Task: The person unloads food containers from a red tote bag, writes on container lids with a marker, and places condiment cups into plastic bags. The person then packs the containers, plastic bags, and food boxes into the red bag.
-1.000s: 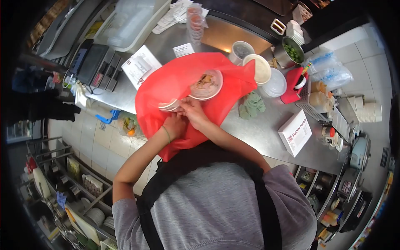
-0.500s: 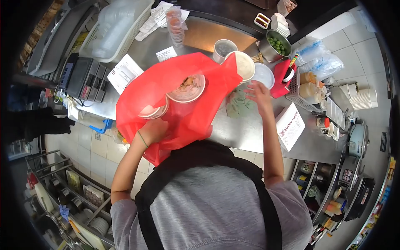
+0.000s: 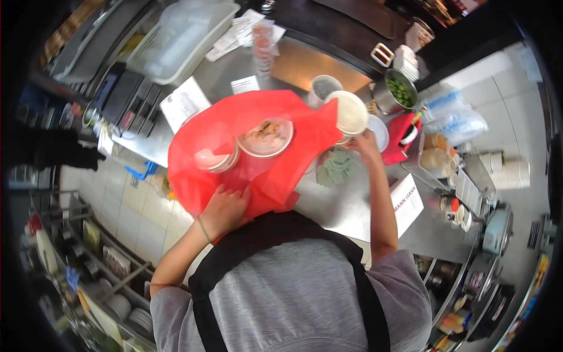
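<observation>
A red plastic bag point(image 3: 202, 135) lies spread on the steel counter, its mouth facing me. Inside are a lidded tub of food point(image 3: 267, 138) and a smaller white-lidded tub point(image 3: 214, 159). My left hand point(image 3: 226, 206) grips the bag's near edge, with some fingers hidden in the folds. At the bag's right side stands a white lidded tub point(image 3: 350, 114). My right hand point(image 3: 368, 148) has its fingers closed at that tub's lower near side. Just below this hand is a crumpled green cloth point(image 3: 336, 167). Behind the tub stands another white tub point(image 3: 325, 87).
A white box point(image 3: 409, 202) lies right of my right forearm. Farther right are a pink-red holder point(image 3: 402, 138) and a basket of sauce bottles point(image 3: 434, 144). A pot of green limes point(image 3: 399, 91) stands at the back. Stacked cups point(image 3: 263, 50) and receipts point(image 3: 240, 35) are back left.
My right hand has moved left from open air to the white lidded tub and closed at its side. My left hand has shifted down and right along the bag's edge. The view has tilted slightly.
</observation>
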A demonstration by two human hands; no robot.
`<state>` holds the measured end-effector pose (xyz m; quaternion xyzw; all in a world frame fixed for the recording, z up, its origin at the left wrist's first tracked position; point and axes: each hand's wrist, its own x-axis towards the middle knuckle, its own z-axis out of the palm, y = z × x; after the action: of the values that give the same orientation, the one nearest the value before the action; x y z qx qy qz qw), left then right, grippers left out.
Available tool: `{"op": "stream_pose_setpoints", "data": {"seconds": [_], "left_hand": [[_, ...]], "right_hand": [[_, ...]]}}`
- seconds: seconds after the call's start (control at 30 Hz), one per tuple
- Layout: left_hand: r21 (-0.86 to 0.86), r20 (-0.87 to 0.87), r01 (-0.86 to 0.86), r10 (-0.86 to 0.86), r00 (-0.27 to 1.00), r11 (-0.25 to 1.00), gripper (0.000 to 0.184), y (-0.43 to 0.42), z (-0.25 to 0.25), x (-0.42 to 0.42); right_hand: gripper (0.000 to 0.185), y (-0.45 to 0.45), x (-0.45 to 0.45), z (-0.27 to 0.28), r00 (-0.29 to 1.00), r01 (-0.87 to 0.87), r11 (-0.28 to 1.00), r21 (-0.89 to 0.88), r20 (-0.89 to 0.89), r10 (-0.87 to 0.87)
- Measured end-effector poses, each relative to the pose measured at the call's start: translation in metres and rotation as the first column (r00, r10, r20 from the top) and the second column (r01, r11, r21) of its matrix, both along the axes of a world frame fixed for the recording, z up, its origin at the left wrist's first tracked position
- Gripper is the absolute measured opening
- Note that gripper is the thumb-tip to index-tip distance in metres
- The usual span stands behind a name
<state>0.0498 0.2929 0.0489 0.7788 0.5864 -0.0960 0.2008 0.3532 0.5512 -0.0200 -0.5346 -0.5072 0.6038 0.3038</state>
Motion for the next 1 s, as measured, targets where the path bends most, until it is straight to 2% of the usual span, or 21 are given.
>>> {"op": "stream_pose_setpoints", "data": {"seconds": [0.07,0.13,0.17,0.23,0.27,0.33,0.37,0.43,0.47,0.5,0.53,0.57,0.6,0.63,0.67,0.7,0.77,0.8,0.87,0.97,1.0], "left_hand": [[0.044,-0.044,-0.027,0.029,0.999,0.999,0.081,-0.003,-0.007,0.007],[0.089,-0.153,-0.090,0.103,0.983,0.992,0.057,-0.005,-0.016,0.009],[0.083,-0.159,-0.101,0.114,0.981,0.991,0.057,-0.005,-0.023,0.007],[-0.193,-0.203,-0.015,-0.025,0.979,0.981,0.035,-0.007,-0.036,0.004],[-0.200,-0.204,-0.017,-0.025,0.979,0.980,0.035,-0.013,-0.037,0.004],[0.146,-0.128,0.101,-0.083,0.988,0.984,0.019,-0.024,-0.040,0.005],[0.139,-0.127,0.105,-0.087,0.988,0.985,0.019,-0.028,-0.035,0.005],[0.253,0.023,0.047,-0.054,0.998,0.966,0.022,-0.034,-0.017,0.009],[0.248,0.025,0.050,-0.058,0.998,0.968,0.022,-0.037,-0.014,0.011],[0.332,0.024,0.030,-0.040,0.999,0.943,0.015,-0.040,-0.012,0.013],[0.418,0.023,0.007,-0.018,1.000,0.908,0.012,-0.042,-0.011,0.014],[0.423,0.023,0.002,-0.013,1.000,0.906,0.012,-0.045,-0.018,0.013],[0.375,0.082,-0.001,-0.032,0.996,0.927,0.014,-0.048,-0.031,0.011],[0.327,0.142,0.000,-0.049,0.989,0.945,0.018,-0.049,-0.037,0.010],[0.462,0.184,-0.007,-0.088,0.979,0.887,0.023,-0.048,-0.034,0.010],[0.467,0.184,-0.011,-0.085,0.979,0.884,0.023,-0.050,-0.034,0.010],[0.332,0.187,-0.059,-0.005,0.982,0.941,0.038,-0.053,-0.034,0.010],[0.334,0.187,-0.056,-0.007,0.982,0.941,0.038,-0.056,-0.038,0.010],[0.351,0.070,0.024,-0.052,0.996,0.936,0.037,-0.060,-0.046,0.008],[0.330,0.178,0.036,-0.100,0.979,0.943,0.035,-0.047,-0.024,0.002],[0.334,0.177,0.048,-0.113,0.978,0.941,0.035,-0.041,-0.015,0.000]], "right_hand": [[0.031,0.001,0.014,0.017,0.998,-0.057,0.995,0.085,0.032,0.054],[0.030,-0.004,0.028,0.052,0.992,-0.107,0.980,0.166,0.081,0.094],[0.030,-0.006,0.037,0.068,0.990,-0.119,0.975,0.189,0.099,0.101],[0.028,-0.020,0.042,0.113,0.960,-0.216,0.953,0.213,0.226,0.166],[0.029,-0.032,0.035,0.139,0.957,-0.205,0.950,0.234,0.250,0.145],[0.033,-0.050,0.029,0.165,0.953,-0.199,0.940,0.276,0.278,0.120],[0.033,-0.058,0.019,0.178,0.953,-0.196,0.943,0.269,0.278,0.118],[0.035,-0.079,-0.010,0.198,0.944,-0.321,0.939,0.122,0.121,0.307],[0.038,-0.082,-0.001,0.173,0.943,-0.311,0.924,0.221,0.190,0.272],[0.042,-0.094,-0.029,0.182,0.892,-0.451,0.888,0.094,0.082,0.444],[0.045,-0.099,-0.047,0.173,0.843,-0.521,0.849,0.089,0.209,0.495],[0.044,-0.116,-0.072,0.164,0.846,-0.531,0.818,0.221,0.077,0.528],[0.043,-0.120,-0.095,0.152,0.789,-0.614,0.764,0.198,0.112,0.605],[0.037,-0.124,-0.111,0.120,0.765,-0.600,0.746,0.290,-0.063,0.640],[0.031,-0.126,-0.124,0.082,0.757,-0.615,0.757,0.220,-0.105,0.645],[0.025,-0.130,-0.136,0.058,0.749,-0.629,0.763,0.147,-0.147,0.646],[0.014,-0.144,-0.145,0.028,0.804,-0.577,0.814,-0.064,-0.217,0.553],[0.014,-0.146,-0.145,0.014,0.806,-0.575,0.816,-0.062,-0.216,0.552],[0.010,-0.146,-0.145,-0.016,0.810,-0.585,0.810,-0.052,-0.094,0.579],[0.010,-0.142,-0.152,-0.043,0.860,-0.510,0.859,-0.052,-0.028,0.509],[0.012,-0.137,-0.157,-0.050,0.863,-0.506,0.861,0.053,0.045,0.504]]}}
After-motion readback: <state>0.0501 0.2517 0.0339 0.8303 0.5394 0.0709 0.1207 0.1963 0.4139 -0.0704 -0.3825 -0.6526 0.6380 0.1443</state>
